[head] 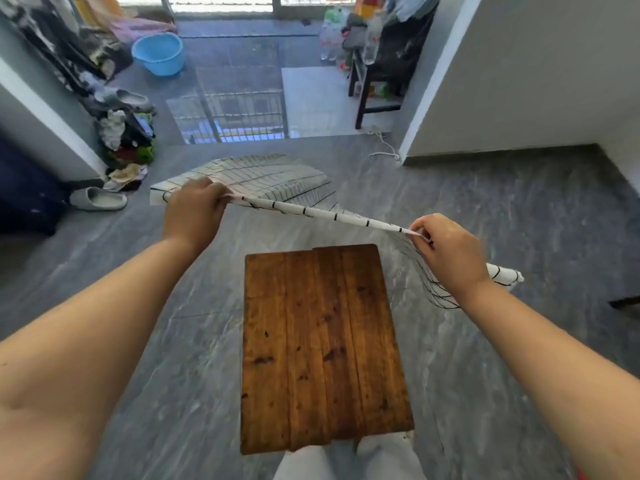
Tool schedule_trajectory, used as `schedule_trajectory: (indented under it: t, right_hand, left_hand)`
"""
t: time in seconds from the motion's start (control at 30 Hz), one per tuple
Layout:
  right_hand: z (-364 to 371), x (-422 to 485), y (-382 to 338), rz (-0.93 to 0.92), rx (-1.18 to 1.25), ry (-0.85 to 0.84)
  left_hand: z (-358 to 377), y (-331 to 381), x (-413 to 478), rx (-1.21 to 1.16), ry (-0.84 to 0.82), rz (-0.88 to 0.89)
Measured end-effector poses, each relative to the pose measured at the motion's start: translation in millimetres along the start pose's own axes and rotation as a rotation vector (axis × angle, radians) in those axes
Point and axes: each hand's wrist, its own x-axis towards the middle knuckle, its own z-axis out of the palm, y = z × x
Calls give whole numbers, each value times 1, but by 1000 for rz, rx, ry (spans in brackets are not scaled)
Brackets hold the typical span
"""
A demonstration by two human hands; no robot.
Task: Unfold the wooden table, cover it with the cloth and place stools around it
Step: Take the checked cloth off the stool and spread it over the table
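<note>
A round light-blue plastic basin (pixel 158 53) sits on the grey marbled tile floor (pixel 519 220) near the bright balcony doorway. Along the left wall lie a heap of mixed clothes (pixel 126 140) and a grey slipper (pixel 98 199). To the right, a dark-framed stand (pixel 372 95) holds clear plastic bottles (pixel 330 39), with a white cord (pixel 384 145) on the floor nearby.

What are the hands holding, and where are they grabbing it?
Both hands hold the checked cloth by its near edge: the left hand near one corner, the right hand near the other, above the wooden table.
</note>
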Motion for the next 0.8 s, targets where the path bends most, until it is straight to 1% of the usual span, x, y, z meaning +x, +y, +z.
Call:
schedule_trajectory:
  t: [0.17, 0.37, 0.5, 0.6, 0.7, 0.8]
  right_hand:
    - [29, -12, -33, -19, 39, -64]
    - [42, -39, -42, -144, 32, -203]
    - [46, -69, -39, -210, 9, -270]
    - [48, -96, -34, -146, 70, -334]
    - [49, -128, -31, -87, 136, -353]
    - [51, -165, -27, -86, 161, -376]
  left_hand:
    - [1, -44, -62, -33, -22, -69]
    - [10, -66, -129, -51, -80, -115]
    - [17, -58, -175, -40, -125, -143]
    - [17, -44, -214, -21, -166, -155]
    - [20, -26, -255, 11, -197, -169]
    - [25, -5, -295, 28, -209, -254]
